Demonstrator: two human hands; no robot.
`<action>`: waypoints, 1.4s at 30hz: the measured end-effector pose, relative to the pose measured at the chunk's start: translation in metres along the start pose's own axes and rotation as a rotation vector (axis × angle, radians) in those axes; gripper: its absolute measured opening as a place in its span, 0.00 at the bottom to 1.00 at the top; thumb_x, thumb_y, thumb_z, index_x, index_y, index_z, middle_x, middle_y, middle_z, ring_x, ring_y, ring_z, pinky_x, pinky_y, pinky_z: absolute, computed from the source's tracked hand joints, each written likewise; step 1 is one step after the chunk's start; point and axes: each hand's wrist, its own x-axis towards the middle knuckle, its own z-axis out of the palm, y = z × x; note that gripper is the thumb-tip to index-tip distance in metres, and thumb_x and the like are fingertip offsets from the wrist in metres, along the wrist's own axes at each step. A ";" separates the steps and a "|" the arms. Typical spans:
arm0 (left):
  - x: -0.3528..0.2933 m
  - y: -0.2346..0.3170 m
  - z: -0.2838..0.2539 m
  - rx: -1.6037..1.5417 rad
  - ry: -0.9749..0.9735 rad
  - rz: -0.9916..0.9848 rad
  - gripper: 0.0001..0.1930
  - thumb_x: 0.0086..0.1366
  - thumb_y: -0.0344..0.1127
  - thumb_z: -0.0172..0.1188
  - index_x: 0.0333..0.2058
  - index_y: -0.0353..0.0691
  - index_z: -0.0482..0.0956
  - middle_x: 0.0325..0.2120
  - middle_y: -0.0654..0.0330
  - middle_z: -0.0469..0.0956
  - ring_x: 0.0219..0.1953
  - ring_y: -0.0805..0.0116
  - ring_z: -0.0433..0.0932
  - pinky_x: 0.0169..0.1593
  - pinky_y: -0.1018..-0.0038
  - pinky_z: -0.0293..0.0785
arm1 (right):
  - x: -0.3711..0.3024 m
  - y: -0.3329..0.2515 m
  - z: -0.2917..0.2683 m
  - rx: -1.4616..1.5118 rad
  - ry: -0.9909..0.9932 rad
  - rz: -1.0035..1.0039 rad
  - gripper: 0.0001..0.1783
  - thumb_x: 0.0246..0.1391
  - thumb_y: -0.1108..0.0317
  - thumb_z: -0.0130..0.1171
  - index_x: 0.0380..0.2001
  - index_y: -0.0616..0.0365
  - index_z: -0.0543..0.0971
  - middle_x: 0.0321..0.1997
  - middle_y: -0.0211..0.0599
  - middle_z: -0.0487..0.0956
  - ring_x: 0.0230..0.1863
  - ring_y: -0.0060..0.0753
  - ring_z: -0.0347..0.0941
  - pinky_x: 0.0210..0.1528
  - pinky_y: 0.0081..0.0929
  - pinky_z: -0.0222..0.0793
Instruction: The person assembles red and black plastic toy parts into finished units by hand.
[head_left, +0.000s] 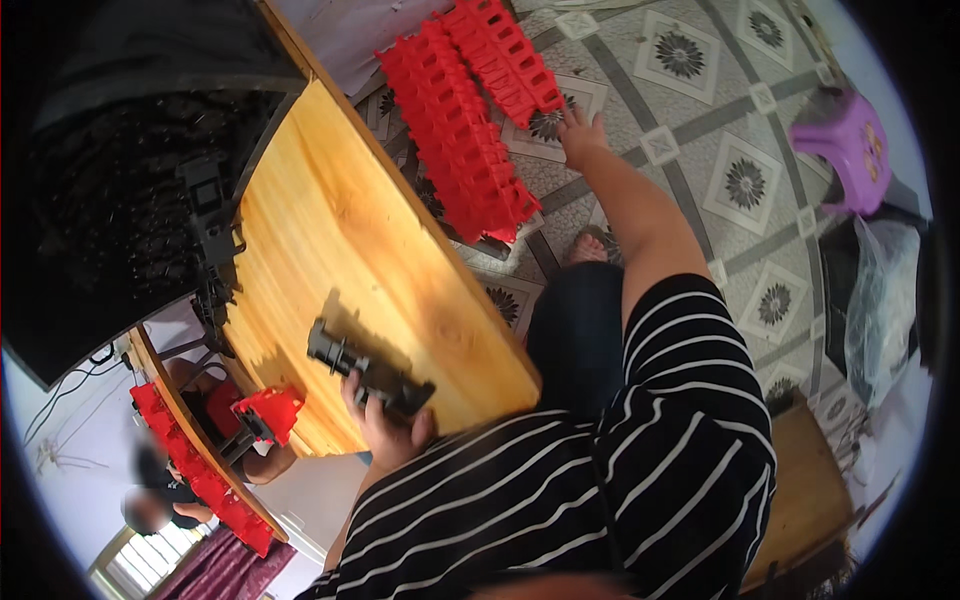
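My left hand [388,432] grips a dark, toothed plastic part [368,372] over the near end of the wooden table. What this part is for I cannot tell. Off to the right, my right hand [583,140] is stretched out at arm's length with its fingers spread and nothing in it. Its fingertips are beside the end of a row of red plastic pieces [505,62]. A second, longer row of red slotted pieces [455,130] lies alongside that one.
A black tray [290,100] of small black parts covers the table's [330,200] far left. One red piece [270,412] is at its left edge, near another person and more red pieces [200,470]. A purple stool [848,150] and plastic bag [880,310] stand right.
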 end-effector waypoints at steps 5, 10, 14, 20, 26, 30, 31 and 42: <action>-0.002 0.006 0.009 0.165 0.084 0.019 0.40 0.59 0.55 0.64 0.62 0.38 0.61 0.62 0.35 0.53 0.64 0.37 0.57 0.65 0.47 0.55 | 0.117 0.007 -0.005 -0.308 0.009 0.002 0.29 0.58 0.60 0.54 0.64 0.46 0.68 0.77 0.39 0.49 0.78 0.43 0.39 0.67 0.69 0.42; 0.002 0.009 0.010 0.194 0.067 -0.016 0.39 0.60 0.54 0.62 0.65 0.41 0.59 0.64 0.37 0.51 0.67 0.36 0.53 0.67 0.46 0.50 | 0.148 0.001 0.022 -0.231 0.222 -0.057 0.21 0.58 0.64 0.51 0.55 0.51 0.72 0.65 0.41 0.66 0.70 0.42 0.56 0.66 0.57 0.52; 0.014 0.014 0.013 0.171 0.056 0.018 0.38 0.63 0.53 0.60 0.66 0.41 0.57 0.65 0.39 0.50 0.68 0.38 0.52 0.68 0.47 0.49 | 0.131 0.022 0.045 -0.237 0.364 -0.167 0.15 0.54 0.66 0.52 0.46 0.52 0.73 0.49 0.35 0.74 0.58 0.39 0.67 0.62 0.43 0.58; 0.008 0.003 0.013 0.180 0.053 0.101 0.38 0.64 0.53 0.59 0.66 0.43 0.56 0.66 0.41 0.49 0.68 0.39 0.52 0.69 0.47 0.47 | 0.041 0.042 0.083 -0.245 0.348 -0.406 0.18 0.51 0.67 0.56 0.47 0.50 0.72 0.47 0.36 0.75 0.55 0.39 0.69 0.64 0.46 0.56; 0.004 0.009 0.012 0.035 0.086 0.038 0.34 0.63 0.47 0.61 0.61 0.34 0.62 0.64 0.35 0.49 0.66 0.40 0.51 0.66 0.49 0.47 | -0.057 0.044 0.078 0.175 0.213 -0.078 0.36 0.42 0.63 0.67 0.57 0.53 0.68 0.49 0.42 0.75 0.54 0.46 0.71 0.62 0.46 0.59; 0.004 0.016 0.007 -0.116 0.070 -0.142 0.31 0.62 0.32 0.61 0.61 0.31 0.60 0.65 0.33 0.46 0.66 0.38 0.53 0.65 0.51 0.55 | -0.115 0.042 0.002 0.416 0.728 0.175 0.50 0.35 0.64 0.72 0.65 0.52 0.62 0.49 0.43 0.73 0.55 0.46 0.70 0.61 0.49 0.60; 0.009 0.019 -0.002 0.037 0.048 -0.163 0.32 0.61 0.29 0.61 0.62 0.31 0.59 0.66 0.32 0.44 0.67 0.37 0.53 0.66 0.51 0.56 | -0.138 0.036 -0.040 0.395 0.759 0.160 0.50 0.35 0.64 0.72 0.65 0.52 0.62 0.49 0.43 0.73 0.55 0.46 0.70 0.61 0.49 0.60; 0.045 0.080 -0.117 -1.046 0.082 -0.096 0.59 0.49 0.32 0.76 0.69 0.41 0.40 0.58 0.50 0.65 0.58 0.58 0.70 0.59 0.60 0.70 | -0.411 -0.180 -0.308 -0.309 1.153 -1.218 0.21 0.48 0.70 0.57 0.47 0.41 0.80 0.45 0.27 0.75 0.47 0.29 0.75 0.68 0.50 0.59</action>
